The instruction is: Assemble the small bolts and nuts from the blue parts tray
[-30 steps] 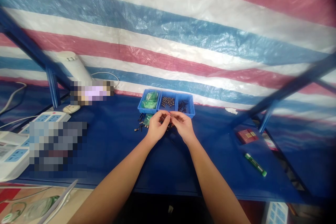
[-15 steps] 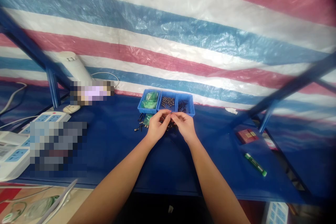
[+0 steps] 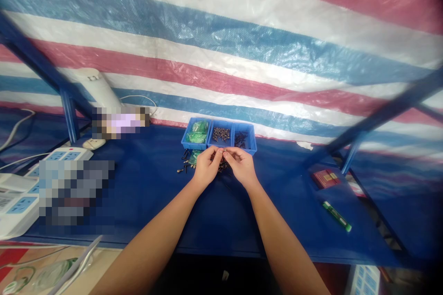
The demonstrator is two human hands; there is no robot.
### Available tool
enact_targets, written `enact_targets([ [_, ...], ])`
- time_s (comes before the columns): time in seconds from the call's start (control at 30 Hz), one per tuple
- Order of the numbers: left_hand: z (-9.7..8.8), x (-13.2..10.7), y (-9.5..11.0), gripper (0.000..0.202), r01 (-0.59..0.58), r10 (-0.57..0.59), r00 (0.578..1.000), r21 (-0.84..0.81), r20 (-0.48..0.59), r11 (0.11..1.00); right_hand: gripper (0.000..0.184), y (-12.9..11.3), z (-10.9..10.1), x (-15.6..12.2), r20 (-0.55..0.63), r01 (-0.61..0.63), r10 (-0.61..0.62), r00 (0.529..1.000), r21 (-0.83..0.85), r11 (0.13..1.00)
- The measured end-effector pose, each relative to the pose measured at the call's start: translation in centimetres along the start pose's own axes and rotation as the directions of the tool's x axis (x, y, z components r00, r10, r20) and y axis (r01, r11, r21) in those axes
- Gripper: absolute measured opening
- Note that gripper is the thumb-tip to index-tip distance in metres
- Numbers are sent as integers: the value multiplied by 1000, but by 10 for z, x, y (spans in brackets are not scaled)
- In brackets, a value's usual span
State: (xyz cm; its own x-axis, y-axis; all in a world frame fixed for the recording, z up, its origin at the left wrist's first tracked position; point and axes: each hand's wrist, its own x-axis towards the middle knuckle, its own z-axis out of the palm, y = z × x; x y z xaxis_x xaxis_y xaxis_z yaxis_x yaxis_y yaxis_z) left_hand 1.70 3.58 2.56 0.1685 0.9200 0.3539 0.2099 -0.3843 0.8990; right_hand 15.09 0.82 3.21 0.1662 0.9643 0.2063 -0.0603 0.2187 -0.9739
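Note:
My left hand [image 3: 207,166] and my right hand [image 3: 240,165] meet fingertip to fingertip over a pile of small parts, thumbs and forefingers pinched together. Whatever sits between the fingertips is too small to make out. Under and beside the hands lie loose dark screws [image 3: 186,156], brass-coloured fittings [image 3: 179,171] and a green packet [image 3: 194,157], partly hidden by my fingers. Just behind stand three joined blue bins: the left bin [image 3: 185,140] holds green packets [image 3: 198,132], the middle one brass-coloured fittings [image 3: 221,134], the right one dark screws [image 3: 240,139].
On the left of the blue table [image 3: 145,203] are a white power strip [image 3: 26,205], a white cylinder [image 3: 98,90] and blurred-out items. At right lie a red box [image 3: 325,179] and a green tube-like packet [image 3: 337,216]. Blue metal struts [image 3: 380,120] slant at both sides before a striped sheet [image 3: 221,50].
My fingers have shifted slightly at the pinch, and the right hand has tilted a little. Both hands stay in the same place over the parts; nothing else has moved.

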Motion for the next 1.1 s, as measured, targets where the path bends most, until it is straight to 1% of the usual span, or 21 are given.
enact_targets([
  [0.13,0,0,3,30,0,0,1000,18,10,1000,28,-1,-2,0,9,20,-19,1000,-46,999],
  [0.27,0,-1,3,30,4,-5,1000,17,19,1000,23,0,-2,1,-10,32,-32,999,-56,998],
  [0.37,1,-1,2,24,-5,6,999,-31,33,1000,22,2,-2,2,-43,20,-23,999,-61,998],
  [0.47,2,-1,2,23,-13,17,999,-84,46,996,23,2,-2,2,-62,11,-14,998,-54,999],
  [0.6,2,-1,1,23,-6,7,999,-47,36,999,23,1,-1,1,-48,1,-3,999,-33,999],
  [0.7,1,0,1,27,1,-1,1000,10,-4,1000,25,-2,2,-1,-4,11,-12,1000,-31,999],
  [0.8,0,0,1,31,14,-14,1000,28,-20,1000,25,-4,4,-3,30,27,-26,999,-43,999],
  [0.87,0,-1,1,32,19,-19,1000,15,-15,1000,25,-4,3,-3,17,25,-24,1000,-48,999],
  [1.03,2,-2,1,24,6,-6,1000,-81,8,997,27,-1,0,0,-51,-5,1,999,-80,997],
  [1.1,2,-2,1,24,-9,11,1000,-85,18,996,27,0,-1,1,-61,-8,3,998,-79,997],
])
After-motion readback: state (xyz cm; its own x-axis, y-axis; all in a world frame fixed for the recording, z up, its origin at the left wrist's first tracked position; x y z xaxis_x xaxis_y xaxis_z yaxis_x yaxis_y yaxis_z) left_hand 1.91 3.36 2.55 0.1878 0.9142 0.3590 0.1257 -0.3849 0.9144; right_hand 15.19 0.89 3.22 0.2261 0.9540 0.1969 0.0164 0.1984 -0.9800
